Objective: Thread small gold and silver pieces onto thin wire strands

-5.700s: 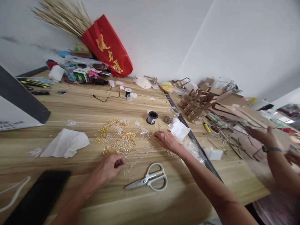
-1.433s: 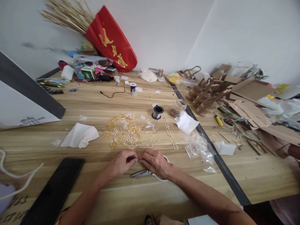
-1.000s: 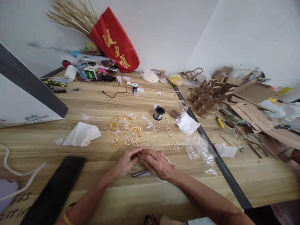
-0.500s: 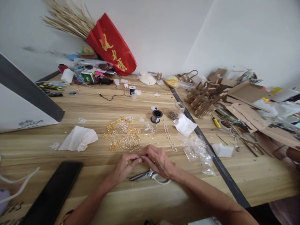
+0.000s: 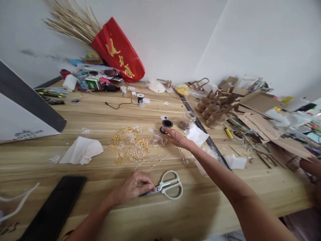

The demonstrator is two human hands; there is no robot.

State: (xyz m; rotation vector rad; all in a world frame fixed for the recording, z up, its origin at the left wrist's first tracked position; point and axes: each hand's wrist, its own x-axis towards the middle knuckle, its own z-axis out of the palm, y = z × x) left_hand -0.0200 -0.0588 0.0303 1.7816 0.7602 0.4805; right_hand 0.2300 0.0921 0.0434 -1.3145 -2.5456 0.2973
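My left hand (image 5: pixel 132 188) rests on the wooden table near me, its fingers curled in a pinch on something too small to make out. Its knuckles cover the blade tips of white-handled scissors (image 5: pixel 168 187). My right hand (image 5: pixel 177 137) reaches forward with its fingers stretched out, the fingertips at a spool of silvery wire (image 5: pixel 165 126). A heap of gold and silver beaded pieces (image 5: pixel 130 147) lies between the two hands, with thin strands (image 5: pixel 152 162) trailing toward me. A short beaded chain (image 5: pixel 182 156) lies just under my right wrist.
A crumpled white tissue (image 5: pixel 81 150) and a black phone (image 5: pixel 55 207) lie at left. A small jar (image 5: pixel 190 117), a white paper (image 5: pixel 197 135) and plastic bags (image 5: pixel 209 155) sit right of the spool. Wooden model parts (image 5: pixel 215 107) and cardboard (image 5: pixel 260 113) crowd the right; a red bag (image 5: pixel 117 53) leans at the back.
My hands were together over the scissors, working a small piece. My right hand has since let go and stretched forward to the wire spool; my left hand stays curled near the scissors.
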